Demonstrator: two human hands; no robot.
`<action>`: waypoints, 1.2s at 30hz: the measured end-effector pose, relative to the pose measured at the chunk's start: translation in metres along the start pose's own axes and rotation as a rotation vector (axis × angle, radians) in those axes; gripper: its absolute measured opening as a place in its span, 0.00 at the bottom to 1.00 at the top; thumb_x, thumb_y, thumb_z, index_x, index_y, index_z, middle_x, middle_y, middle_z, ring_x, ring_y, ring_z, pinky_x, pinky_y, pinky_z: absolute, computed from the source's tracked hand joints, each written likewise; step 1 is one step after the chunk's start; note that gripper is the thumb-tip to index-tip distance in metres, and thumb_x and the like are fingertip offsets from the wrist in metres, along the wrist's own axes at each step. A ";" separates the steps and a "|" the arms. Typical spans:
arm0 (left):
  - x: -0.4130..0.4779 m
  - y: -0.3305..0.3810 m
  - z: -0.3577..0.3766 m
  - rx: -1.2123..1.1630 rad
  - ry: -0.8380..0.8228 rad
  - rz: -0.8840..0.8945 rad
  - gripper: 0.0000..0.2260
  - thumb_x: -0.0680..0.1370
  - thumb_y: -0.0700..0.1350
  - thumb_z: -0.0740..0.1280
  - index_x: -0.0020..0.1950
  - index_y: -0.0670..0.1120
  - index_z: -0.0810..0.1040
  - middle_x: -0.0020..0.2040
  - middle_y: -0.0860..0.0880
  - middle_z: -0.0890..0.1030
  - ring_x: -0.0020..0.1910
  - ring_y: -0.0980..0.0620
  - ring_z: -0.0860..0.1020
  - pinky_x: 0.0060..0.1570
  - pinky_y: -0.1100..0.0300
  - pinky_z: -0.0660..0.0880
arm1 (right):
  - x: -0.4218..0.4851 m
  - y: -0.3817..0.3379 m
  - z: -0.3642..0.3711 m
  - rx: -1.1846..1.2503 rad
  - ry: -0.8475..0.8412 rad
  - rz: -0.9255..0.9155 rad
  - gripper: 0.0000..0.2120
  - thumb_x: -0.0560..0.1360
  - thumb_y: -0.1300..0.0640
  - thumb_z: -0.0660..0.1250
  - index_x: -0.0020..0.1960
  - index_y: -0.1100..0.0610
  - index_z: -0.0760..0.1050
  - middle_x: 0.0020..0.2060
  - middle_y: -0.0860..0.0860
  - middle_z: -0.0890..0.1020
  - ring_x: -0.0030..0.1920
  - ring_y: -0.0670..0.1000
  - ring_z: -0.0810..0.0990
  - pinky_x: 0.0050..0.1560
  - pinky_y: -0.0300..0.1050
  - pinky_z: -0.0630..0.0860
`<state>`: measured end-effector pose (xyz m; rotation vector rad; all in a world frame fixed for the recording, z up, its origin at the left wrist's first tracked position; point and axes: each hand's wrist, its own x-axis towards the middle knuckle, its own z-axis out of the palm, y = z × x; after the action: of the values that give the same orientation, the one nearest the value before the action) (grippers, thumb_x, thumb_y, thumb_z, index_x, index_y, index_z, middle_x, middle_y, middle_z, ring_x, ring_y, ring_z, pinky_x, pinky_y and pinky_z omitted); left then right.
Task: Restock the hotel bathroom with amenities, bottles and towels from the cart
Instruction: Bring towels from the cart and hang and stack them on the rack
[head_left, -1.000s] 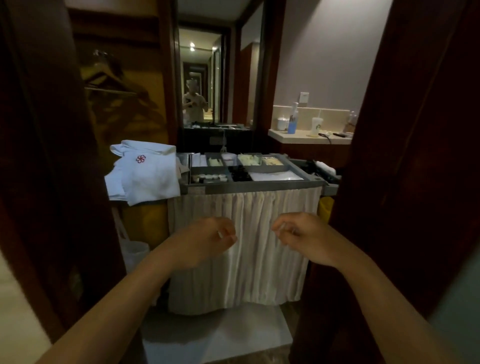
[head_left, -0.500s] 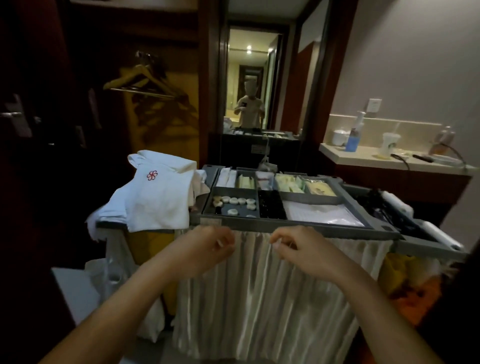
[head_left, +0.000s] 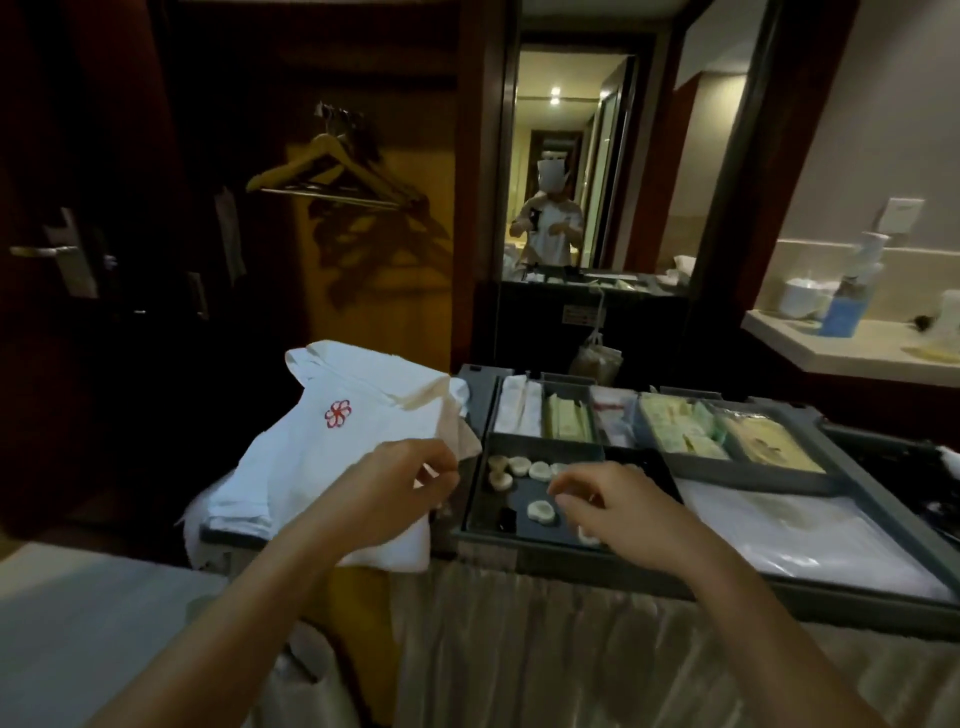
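Picking stage at the cart tray (head_left: 753, 470); nothing shows as taken yet. Left hand (head_left: 384, 493) is over the right side of the folded towel (head_left: 332, 452), right hand (head_left: 618, 514) over the near-left compartment of round discs (head_left: 540, 512). Each grip is loose: fingers half curled, nothing visibly held. Suggest pinching the discs singly by the rim, since they look small, smooth and slippery. Lift the towel from under the fold, palm flat, so it keeps shape. Towel: soft white cloth, red flower logo. Tray: rigid grey, square dividers, flat sachets (head_left: 675, 431) in the far compartments.
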<state>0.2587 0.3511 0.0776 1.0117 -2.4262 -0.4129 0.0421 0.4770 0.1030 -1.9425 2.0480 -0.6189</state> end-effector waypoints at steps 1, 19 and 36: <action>0.012 -0.012 -0.003 0.004 0.004 -0.008 0.04 0.78 0.51 0.63 0.50 0.60 0.75 0.49 0.60 0.79 0.44 0.62 0.77 0.44 0.70 0.74 | 0.019 -0.001 0.002 -0.003 0.004 -0.005 0.10 0.79 0.50 0.59 0.57 0.48 0.75 0.46 0.46 0.79 0.44 0.43 0.77 0.47 0.44 0.76; 0.168 -0.162 0.017 0.146 0.161 -0.302 0.20 0.78 0.57 0.59 0.69 0.54 0.67 0.73 0.52 0.64 0.72 0.50 0.61 0.68 0.52 0.58 | 0.279 0.019 0.057 0.087 -0.176 -0.254 0.11 0.79 0.51 0.58 0.59 0.49 0.74 0.48 0.45 0.77 0.45 0.41 0.74 0.41 0.36 0.70; 0.245 -0.228 0.057 0.215 0.169 -0.294 0.26 0.76 0.60 0.46 0.69 0.53 0.68 0.71 0.56 0.68 0.72 0.58 0.58 0.66 0.58 0.51 | 0.392 0.049 0.077 0.118 -0.389 -0.351 0.27 0.73 0.47 0.67 0.70 0.46 0.63 0.62 0.47 0.70 0.59 0.46 0.69 0.57 0.43 0.69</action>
<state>0.2109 0.0234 0.0050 1.4435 -2.2100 -0.1550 0.0037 0.0790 0.0547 -2.1644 1.4260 -0.3778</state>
